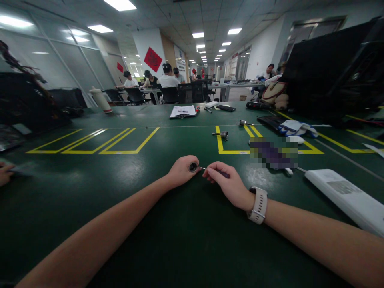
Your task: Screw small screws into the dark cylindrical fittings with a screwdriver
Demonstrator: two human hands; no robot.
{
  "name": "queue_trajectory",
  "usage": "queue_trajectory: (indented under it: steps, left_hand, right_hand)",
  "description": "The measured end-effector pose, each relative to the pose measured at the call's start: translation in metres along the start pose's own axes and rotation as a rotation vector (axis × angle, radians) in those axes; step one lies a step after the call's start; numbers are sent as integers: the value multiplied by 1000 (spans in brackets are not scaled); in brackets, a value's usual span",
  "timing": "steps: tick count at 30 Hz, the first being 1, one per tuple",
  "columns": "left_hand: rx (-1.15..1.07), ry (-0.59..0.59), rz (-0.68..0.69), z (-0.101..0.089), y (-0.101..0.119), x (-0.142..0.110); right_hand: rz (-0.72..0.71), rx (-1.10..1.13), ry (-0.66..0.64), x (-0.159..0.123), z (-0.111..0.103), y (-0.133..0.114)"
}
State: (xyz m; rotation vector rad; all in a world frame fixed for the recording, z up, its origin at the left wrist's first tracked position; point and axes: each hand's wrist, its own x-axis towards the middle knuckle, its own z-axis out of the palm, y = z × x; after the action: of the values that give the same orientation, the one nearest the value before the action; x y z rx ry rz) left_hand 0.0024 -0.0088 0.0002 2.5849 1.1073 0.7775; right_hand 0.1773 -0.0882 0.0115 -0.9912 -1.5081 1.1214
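My left hand (182, 170) is closed around a small hollow metal cup (193, 167), its round open end facing me. My right hand (223, 178) grips a screwdriver (225, 174) by its dark purple handle. The thin shaft points left and reaches the side of the metal cup; whether its tip touches is hidden by the fingers. Beyond my hands lies a cup-shaped metal piece with a thin shank (222, 135). A similar metal piece (245, 123) lies further back to the right.
On the green table (144, 224), yellow tape marks boxes. A white power strip (345, 196) lies at right, near gloves (298, 128) and a blurred purple object (271, 154). A clipboard (183, 111) sits further back. Another person's hand (5, 173) shows at the left edge.
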Motion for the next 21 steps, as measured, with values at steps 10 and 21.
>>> queue_trajectory:
  steps: [10, 21]
  left_hand:
    - [15, 18, 3, 0, 1, -1]
    - [-162, 94, -41, 1, -1, -1]
  right_hand:
    - [105, 167, -32, 3, 1, 4]
    - [141, 330, -18, 5, 1, 8]
